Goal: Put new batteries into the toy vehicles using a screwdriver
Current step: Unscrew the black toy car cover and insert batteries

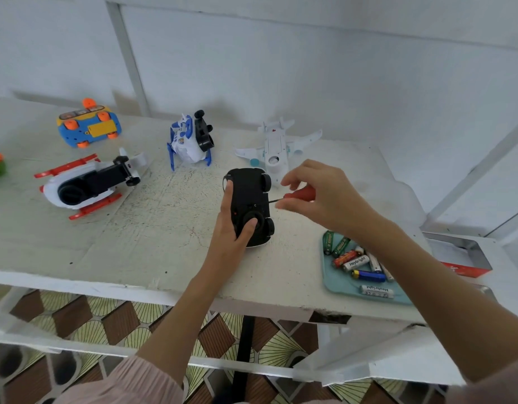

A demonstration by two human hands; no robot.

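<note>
At the near edge of the view a pale pink sleeve (141, 380) is seen, from which the left forearm reaches up to the tabletop (135, 234). On the right of the tabletop, near its front edge, a light blue tray (336, 282) holds loose batteries (357, 262); the word "Heybright" can be read on two white cells, while the print on the green, red and blue cells is too small to read. Beside the tray a metal tin with a red side (467, 265) is partly hidden by the right forearm.

Further in, the black toy car (250, 205) lies upside down, wheels up, and is steadied by the left hand (233, 228): the fingers are laid along its left flank and the thumb is pressed on the round part of the underside. The red-handled screwdriver (295, 196) is pinched in the fingertips of the right hand (319, 196), its blade aimed at the centre of the underside, probably at the battery-cover screw.

For this step, the tip should be seated squarely in the screw head, the blade kept in line with the screw, and steady pressure applied while the car is held firmly against the tabletop so that slipping is avoided.

Behind the car an upturned white toy aeroplane (276, 144) rests; to the left lie a blue-and-white toy (188, 141), a red-and-white helicopter (88, 182) and, farthest, a blue-and-orange car (88, 126).
</note>
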